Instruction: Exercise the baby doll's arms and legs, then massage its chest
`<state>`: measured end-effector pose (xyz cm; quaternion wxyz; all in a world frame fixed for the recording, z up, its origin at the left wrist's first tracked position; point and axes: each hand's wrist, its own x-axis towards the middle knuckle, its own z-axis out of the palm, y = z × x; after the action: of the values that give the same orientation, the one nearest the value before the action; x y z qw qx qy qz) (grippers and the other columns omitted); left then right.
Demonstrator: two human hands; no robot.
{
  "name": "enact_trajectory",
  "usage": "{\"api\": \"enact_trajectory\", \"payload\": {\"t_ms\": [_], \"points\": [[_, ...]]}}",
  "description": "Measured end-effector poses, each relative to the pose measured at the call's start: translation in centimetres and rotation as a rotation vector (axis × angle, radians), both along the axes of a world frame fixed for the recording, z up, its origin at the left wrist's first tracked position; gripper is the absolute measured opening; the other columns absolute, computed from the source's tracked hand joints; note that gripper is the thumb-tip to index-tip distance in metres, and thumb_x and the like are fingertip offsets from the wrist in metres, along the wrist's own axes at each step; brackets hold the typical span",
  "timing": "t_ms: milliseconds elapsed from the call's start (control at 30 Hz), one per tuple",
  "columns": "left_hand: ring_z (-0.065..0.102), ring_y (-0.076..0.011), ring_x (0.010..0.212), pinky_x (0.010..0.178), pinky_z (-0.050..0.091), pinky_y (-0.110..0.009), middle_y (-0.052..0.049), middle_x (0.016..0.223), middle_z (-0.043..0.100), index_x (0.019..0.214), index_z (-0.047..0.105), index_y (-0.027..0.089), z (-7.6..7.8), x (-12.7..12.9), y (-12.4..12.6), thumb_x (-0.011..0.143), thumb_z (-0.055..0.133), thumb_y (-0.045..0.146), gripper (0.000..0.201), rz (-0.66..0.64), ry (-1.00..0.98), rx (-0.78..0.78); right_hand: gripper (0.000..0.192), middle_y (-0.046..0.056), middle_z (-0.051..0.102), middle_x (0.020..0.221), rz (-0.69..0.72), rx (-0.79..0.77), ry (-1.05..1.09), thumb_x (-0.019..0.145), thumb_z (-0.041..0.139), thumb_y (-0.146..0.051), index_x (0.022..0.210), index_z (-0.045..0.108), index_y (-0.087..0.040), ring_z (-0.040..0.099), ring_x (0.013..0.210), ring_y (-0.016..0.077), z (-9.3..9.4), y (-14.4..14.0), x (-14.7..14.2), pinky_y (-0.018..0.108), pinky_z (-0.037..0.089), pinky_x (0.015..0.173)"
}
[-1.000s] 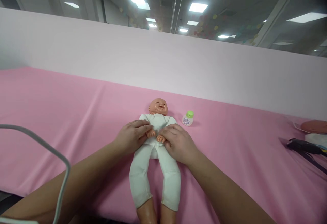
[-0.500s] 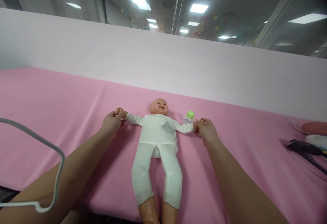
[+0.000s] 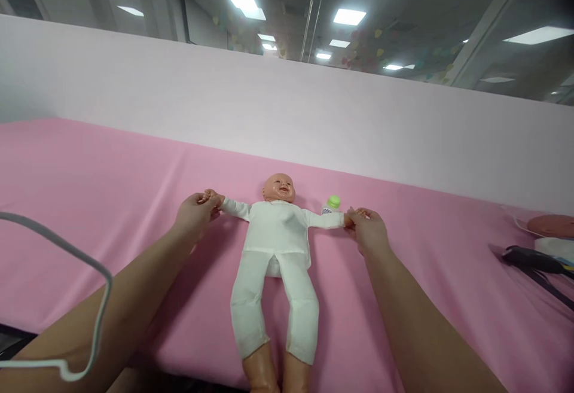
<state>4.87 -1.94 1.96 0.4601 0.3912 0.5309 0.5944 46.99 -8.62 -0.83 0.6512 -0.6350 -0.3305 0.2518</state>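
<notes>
— Where's the baby doll?

— Flat on its back on the pink sheet, arms spread wide; the left hand is clamped on one doll wrist, the right hand on the other.

— Anything beside the doll?

— A green-capped bottle just past its shoulder on the right-hand side; dark gear well off beyond that.

Bright ceiling panels light evenly; soft shadows, wide-angle bending at edges.
</notes>
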Motion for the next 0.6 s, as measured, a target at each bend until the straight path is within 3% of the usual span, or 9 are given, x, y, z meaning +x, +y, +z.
{"api": "enact_trajectory", "payload": {"t_ms": [67, 133, 233, 433, 600], "points": [[0.074, -0.0238, 0.092, 0.090, 0.061, -0.039, -0.007, 0.096, 0.075, 0.093, 0.071, 0.020, 0.6, 0.8, -1.3, 0.081, 0.079, 0.026, 0.016, -0.013, 0.124, 0.141, 0.056, 0.009, 0.070, 0.115, -0.068, 0.084, 0.003, 0.069, 0.085, -0.046, 0.114, 0.061, -0.022, 0.073, 0.096, 0.0242, 1.5, -0.7, -1.3, 0.037, 0.066, 0.078], [0.072, -0.0262, 0.098, 0.092, 0.059, -0.041, -0.005, 0.102, 0.076, 0.102, 0.073, 0.024, 1.1, 1.8, -2.7, 0.082, 0.079, 0.030, 0.022, -0.020, 0.264, 0.222, 0.056, 0.008, 0.072, 0.117, -0.066, 0.150, -0.098, 0.070, 0.085, -0.040, 0.118, 0.064, -0.023, 0.073, 0.100, 0.0237, 3.0, -1.7, -3.3, 0.038, 0.064, 0.087], [0.072, -0.0276, 0.098, 0.092, 0.058, -0.040, -0.003, 0.104, 0.077, 0.107, 0.075, 0.028, 1.5, 3.5, -4.7, 0.083, 0.078, 0.034, 0.025, -0.067, 0.449, 0.323, 0.043, 0.007, 0.076, 0.113, 0.081, 0.204, -0.278, 0.076, 0.083, -0.040, 0.114, 0.071, -0.024, 0.074, 0.100, 0.0243, 4.5, -3.4, -6.8, 0.039, 0.063, 0.090], [0.070, -0.0305, 0.105, 0.096, 0.056, -0.043, -0.006, 0.110, 0.077, 0.105, 0.080, 0.029, 0.6, 5.7, -6.6, 0.088, 0.072, 0.044, 0.024, -0.308, 0.752, 0.548, 0.019, 0.001, 0.079, 0.101, 0.458, 0.272, -0.936, 0.089, 0.071, -0.027, 0.107, 0.075, -0.028, 0.073, 0.090, 0.0221, 4.3, -5.2, -11.4, 0.038, 0.059, 0.085], [0.068, -0.0322, 0.114, 0.102, 0.052, -0.050, -0.007, 0.119, 0.077, 0.113, 0.080, 0.031, -0.4, 6.0, -6.4, 0.092, 0.067, 0.041, 0.026, -0.393, 0.906, 0.719, 0.029, 0.001, 0.078, 0.106, 0.596, 0.259, -1.199, 0.083, 0.065, -0.006, 0.101, 0.074, -0.026, 0.070, 0.095, 0.0231, 4.3, -5.5, -12.5, 0.037, 0.055, 0.085]]}}
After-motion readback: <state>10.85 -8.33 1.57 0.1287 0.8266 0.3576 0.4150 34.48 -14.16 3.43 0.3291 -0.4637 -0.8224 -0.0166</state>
